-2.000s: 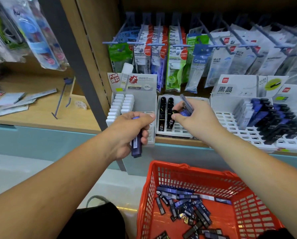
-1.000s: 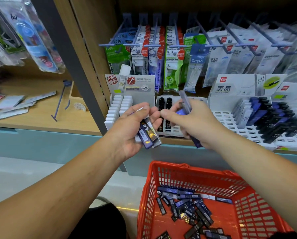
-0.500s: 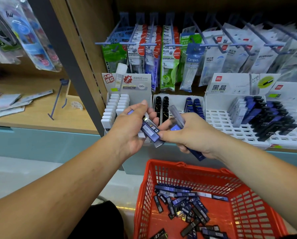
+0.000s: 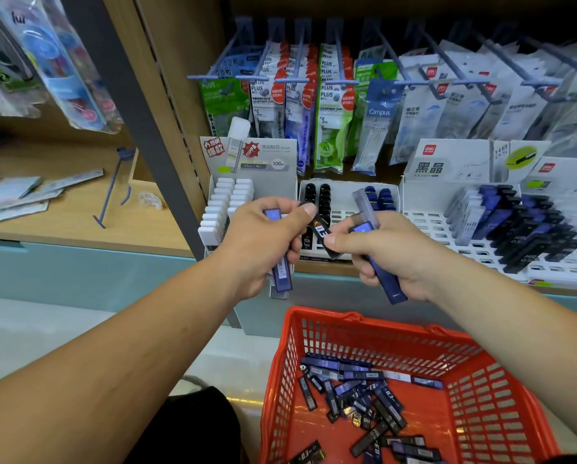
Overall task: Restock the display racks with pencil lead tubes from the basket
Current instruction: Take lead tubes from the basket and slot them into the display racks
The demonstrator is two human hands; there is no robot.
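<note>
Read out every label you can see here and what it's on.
"Campus": blue hanging pack.
"PLUS": green hanging pack.
"黑晶": white display box.
"HB 0.5": lead tubes in white grid rack.
"100": grey header card.
"03": black lead tube in red basket.
Smaller print: too blurred.

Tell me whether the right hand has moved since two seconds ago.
Yes. The right hand has pulled back off the middle rack toward the left hand, uncovering the rack's blue tubes.
</note>
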